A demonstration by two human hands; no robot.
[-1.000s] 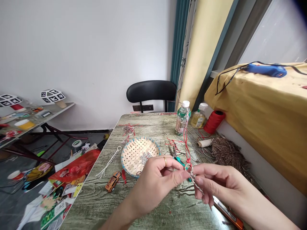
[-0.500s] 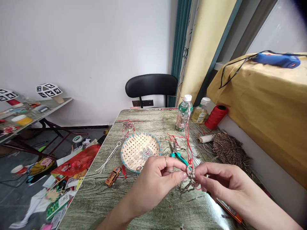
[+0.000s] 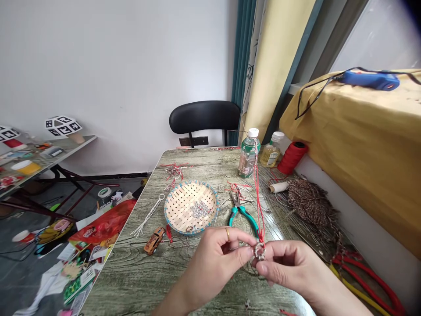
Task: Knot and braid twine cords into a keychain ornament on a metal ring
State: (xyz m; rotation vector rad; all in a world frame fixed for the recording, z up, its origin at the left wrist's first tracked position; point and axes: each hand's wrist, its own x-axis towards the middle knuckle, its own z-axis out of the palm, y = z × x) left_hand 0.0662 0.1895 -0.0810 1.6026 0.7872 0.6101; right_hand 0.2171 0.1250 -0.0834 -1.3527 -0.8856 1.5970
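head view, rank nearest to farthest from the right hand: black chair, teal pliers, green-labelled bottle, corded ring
1. Corded ring, at the right hand
2. Teal pliers, ahead, to the left
3. Green-labelled bottle, beyond the pliers
4. Black chair, farthest back

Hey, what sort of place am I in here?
It looks like a handicraft workspace, though whether home or workshop I can't tell. The clues: a small mottled ring on thin red cords, metal pliers with teal handles, and a cylindrical red spool of thread.
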